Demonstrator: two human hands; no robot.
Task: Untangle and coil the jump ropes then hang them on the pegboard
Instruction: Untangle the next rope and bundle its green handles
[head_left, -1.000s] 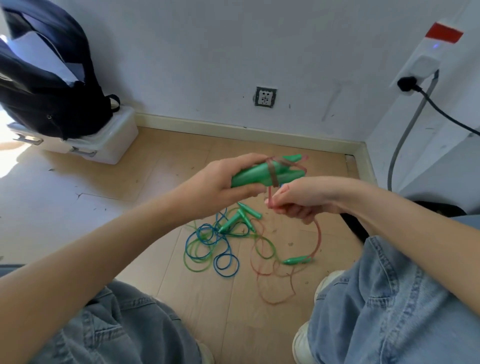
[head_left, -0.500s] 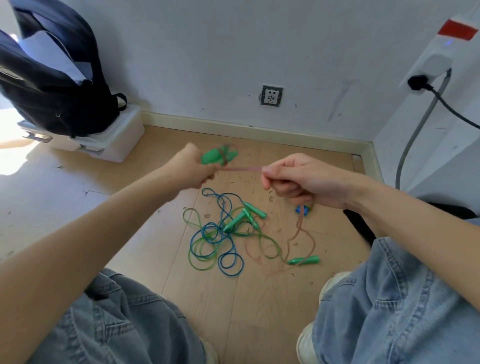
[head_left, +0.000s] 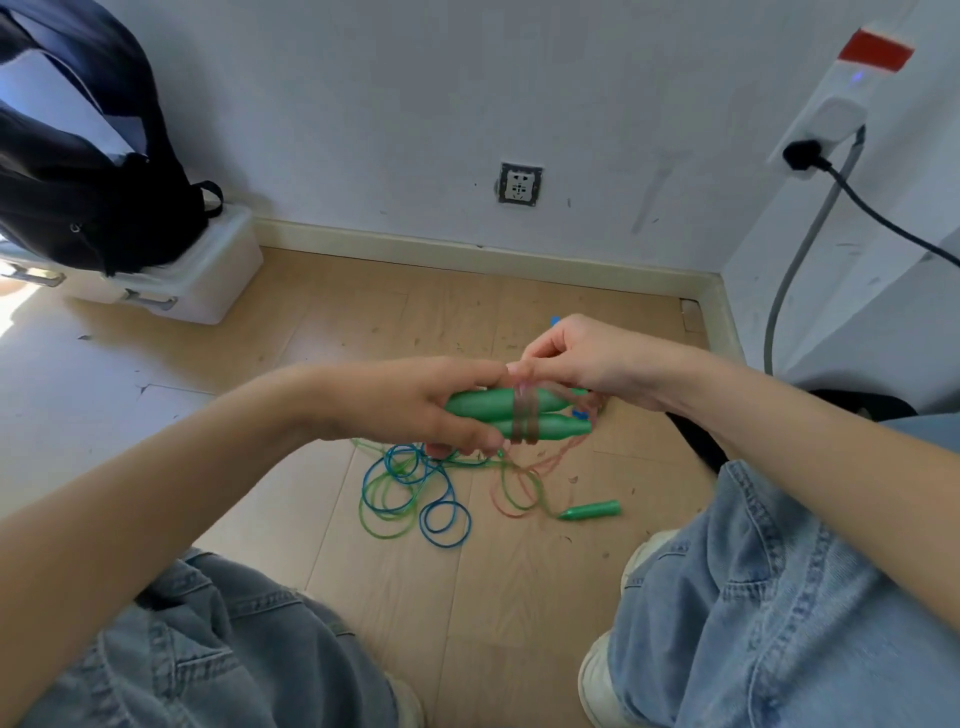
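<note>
Left hand (head_left: 415, 410) grips two green handles (head_left: 498, 418) side by side, fingers curled under them, thumb on top. They sit parallel so the reddish rope (head_left: 523, 422) can bind them as one bundle; a few turns already band their middle. Handle tips point toward the right hand.

Right hand (head_left: 582, 364) sits just beyond those tips, slightly above them, fingers bunched and pinching the reddish rope close to the wrap. Judged: it feeds the next turn round the handles, staying close so the loop goes on tight. Slack from the pinch drops below both hands to the floor (head_left: 395, 597).

Pose: both forearms come in from the lower corners and meet mid-frame, left wrist about level, right wrist bent down with knuckles up. Hands nearly touch at the wrap. Person squats or sits low, denim knees under each arm.

Below the left hand, on the floor: tangled blue rope (head_left: 441, 525) and green rope (head_left: 382, 512) loops, not yet coiled. Below the right hand lies a loose green handle (head_left: 592, 510); which rope it ends I cannot tell. A bit of blue shows behind the right hand, unclear what.

Pegboard not in view. Task judged early: one rope part-wrapped, others untouched.

Far from the left hand, a backpack (head_left: 78, 171) on a white box (head_left: 208, 280).
</note>
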